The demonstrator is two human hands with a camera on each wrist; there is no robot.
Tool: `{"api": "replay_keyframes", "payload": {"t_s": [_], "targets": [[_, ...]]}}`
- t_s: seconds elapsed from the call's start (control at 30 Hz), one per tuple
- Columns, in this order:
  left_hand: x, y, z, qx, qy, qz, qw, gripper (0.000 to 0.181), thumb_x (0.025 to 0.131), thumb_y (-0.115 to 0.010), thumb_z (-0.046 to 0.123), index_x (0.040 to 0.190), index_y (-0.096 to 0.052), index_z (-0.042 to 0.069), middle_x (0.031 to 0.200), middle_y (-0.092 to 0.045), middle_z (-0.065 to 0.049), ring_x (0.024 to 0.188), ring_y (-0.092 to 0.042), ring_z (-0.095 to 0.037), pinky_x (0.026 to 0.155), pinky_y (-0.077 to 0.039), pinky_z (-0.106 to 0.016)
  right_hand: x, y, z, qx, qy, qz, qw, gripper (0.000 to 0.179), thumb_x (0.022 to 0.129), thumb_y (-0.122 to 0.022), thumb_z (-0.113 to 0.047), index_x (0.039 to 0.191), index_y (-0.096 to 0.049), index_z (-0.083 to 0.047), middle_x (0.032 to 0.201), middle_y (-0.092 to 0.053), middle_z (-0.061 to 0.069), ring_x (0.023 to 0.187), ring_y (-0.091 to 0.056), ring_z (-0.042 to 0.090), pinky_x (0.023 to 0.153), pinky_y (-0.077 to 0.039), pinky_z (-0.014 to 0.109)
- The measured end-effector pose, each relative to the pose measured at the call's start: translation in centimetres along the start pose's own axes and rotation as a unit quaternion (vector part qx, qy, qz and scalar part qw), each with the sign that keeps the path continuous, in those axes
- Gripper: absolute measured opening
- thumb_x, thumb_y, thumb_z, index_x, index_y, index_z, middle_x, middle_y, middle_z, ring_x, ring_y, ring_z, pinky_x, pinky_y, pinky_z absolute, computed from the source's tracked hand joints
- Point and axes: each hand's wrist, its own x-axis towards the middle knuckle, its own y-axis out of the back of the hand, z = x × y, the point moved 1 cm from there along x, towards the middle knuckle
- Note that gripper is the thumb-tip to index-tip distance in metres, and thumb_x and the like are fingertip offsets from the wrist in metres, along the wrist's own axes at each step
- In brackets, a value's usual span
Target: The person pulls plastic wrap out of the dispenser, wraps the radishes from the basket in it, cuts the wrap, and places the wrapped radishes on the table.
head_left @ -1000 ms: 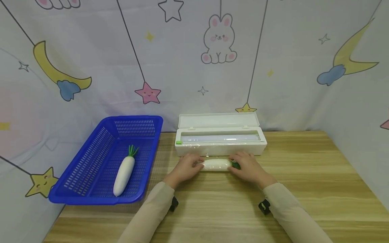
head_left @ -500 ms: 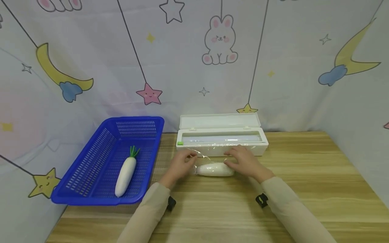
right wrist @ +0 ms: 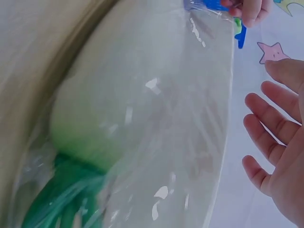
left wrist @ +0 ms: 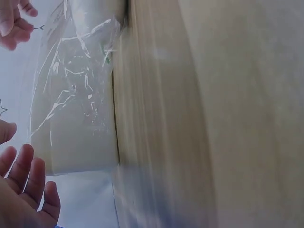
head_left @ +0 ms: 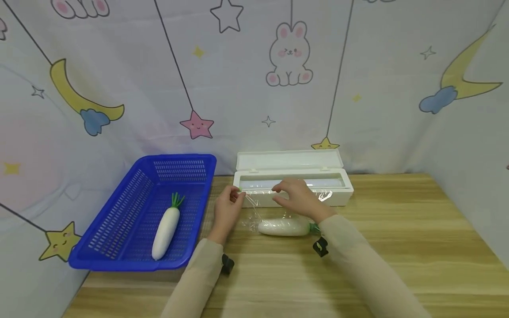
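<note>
A white radish (head_left: 284, 227) with a green top (right wrist: 66, 194) lies wrapped in clear cling film on the table, in front of a white cling film box (head_left: 262, 198). Film (left wrist: 71, 90) stretches from the radish up to the box. My left hand (head_left: 227, 211) is at the box's left front corner, beside the green slider (right wrist: 237, 22); its thumb and fingers look apart in the left wrist view. My right hand (head_left: 298, 198) hovers over the box front with fingers loosely bent, holding nothing. In the right wrist view its fingers (right wrist: 268, 126) stand spread.
To the left stands a blue plastic basket (head_left: 81, 260) with a second white radish (head_left: 166, 232) inside. The box's lid (head_left: 290, 160) is raised at the back, against a patterned cloth (head_left: 222, 79). Wood-grain tabletop (head_left: 397, 229) extends to the right.
Both hands have left the wrapped radish. The left moved up to the box's left corner; the right moved up and left over the box. The radish has rolled slightly nearer to me.
</note>
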Motion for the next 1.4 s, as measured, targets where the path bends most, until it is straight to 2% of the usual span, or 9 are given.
{"api": "replay_keyframes", "payload": {"t_s": [0.13, 0.33, 0.53, 0.67, 0.83, 1.0, 1.2, 1.4], "targets": [[0.1, 0.0, -0.5, -0.002, 0.007, 0.008, 0.9999, 0.021, 0.084, -0.071, 0.009, 0.1, -0.062, -0.002, 0.079, -0.062, -0.012, 0.072, -0.058, -0.021, 0.066, -0.048, -0.029, 1.8, -0.4, -0.7, 0.008, 0.019, 0.006, 0.9998, 0.026, 0.091, -0.065, -0.022, 0.109, -0.069, -0.004, 0.101, -0.07, 0.007, 0.099, -0.063, 0.026, 0.09, -0.046, 0.047], [0.0, -0.1, -1.3, -0.009, 0.026, 0.016, 0.9995, 0.027, 0.083, -0.073, 0.009, 0.105, -0.062, -0.002, 0.08, -0.057, -0.01, 0.074, -0.055, -0.021, 0.07, -0.048, -0.032, 4.3, -1.1, -2.1, 0.027, 0.004, -0.019, 0.9994, 0.029, 0.094, -0.061, -0.025, 0.115, -0.068, -0.006, 0.105, -0.069, 0.006, 0.103, -0.06, 0.026, 0.092, -0.042, 0.052], [0.1, -0.3, -1.8, -0.018, 0.033, 0.013, 0.9992, 0.029, 0.084, -0.073, 0.012, 0.107, -0.061, -0.001, 0.082, -0.056, -0.01, 0.076, -0.055, -0.021, 0.071, -0.047, -0.032, 6.0, -2.2, -2.7, 0.033, 0.013, -0.021, 0.9992, 0.028, 0.093, -0.061, -0.022, 0.114, -0.069, -0.006, 0.103, -0.07, 0.007, 0.099, -0.062, 0.024, 0.088, -0.045, 0.046], [0.1, -0.5, -2.0, -0.028, 0.042, 0.013, 0.9986, 0.03, 0.084, -0.074, 0.011, 0.107, -0.061, -0.002, 0.081, -0.056, -0.011, 0.075, -0.053, -0.02, 0.071, -0.046, -0.03, 6.7, -3.0, -2.7, 0.042, 0.01, -0.027, 0.9987, 0.027, 0.093, -0.061, -0.021, 0.113, -0.069, -0.005, 0.101, -0.07, 0.007, 0.096, -0.063, 0.023, 0.087, -0.048, 0.041], [0.0, -0.7, -2.3, -0.034, 0.056, 0.015, 0.9978, 0.029, 0.084, -0.073, 0.011, 0.106, -0.061, -0.003, 0.079, -0.055, -0.009, 0.073, -0.05, -0.016, 0.069, -0.044, -0.028, 7.1, -3.9, -2.7, 0.071, -0.02, -0.047, 0.9961, 0.026, 0.093, -0.062, -0.02, 0.113, -0.069, -0.006, 0.101, -0.069, 0.007, 0.098, -0.063, 0.023, 0.088, -0.049, 0.038], [0.0, -0.6, -2.3, -0.038, 0.065, 0.018, 0.997, 0.031, 0.083, -0.075, 0.011, 0.107, -0.061, -0.003, 0.08, -0.054, -0.008, 0.073, -0.05, -0.015, 0.069, -0.044, -0.027, 7.5, -4.9, -2.6, 0.105, -0.047, -0.053, 0.9919, 0.025, 0.093, -0.062, -0.021, 0.111, -0.07, -0.006, 0.1, -0.069, 0.007, 0.095, -0.062, 0.021, 0.084, -0.049, 0.035], [0.2, -0.7, -2.6, -0.035, 0.045, 0.03, 0.9979, 0.03, 0.081, -0.076, 0.009, 0.104, -0.063, -0.004, 0.077, -0.054, -0.008, 0.071, -0.049, -0.015, 0.068, -0.044, -0.025, 7.7, -5.8, -2.3, 0.13, -0.068, -0.05, 0.9879, 0.023, 0.093, -0.063, -0.021, 0.11, -0.071, -0.007, 0.102, -0.07, 0.005, 0.097, -0.063, 0.021, 0.085, -0.05, 0.034], [0.6, -0.4, -2.8, -0.021, 0.033, 0.034, 0.9987, 0.029, 0.081, -0.076, 0.008, 0.105, -0.066, -0.005, 0.077, -0.055, -0.009, 0.071, -0.05, -0.014, 0.067, -0.045, -0.024, 8.2, -5.8, -2.5, 0.123, -0.056, -0.042, 0.9899, 0.023, 0.092, -0.064, -0.021, 0.108, -0.072, -0.007, 0.099, -0.071, 0.005, 0.094, -0.063, 0.02, 0.083, -0.05, 0.034]]}}
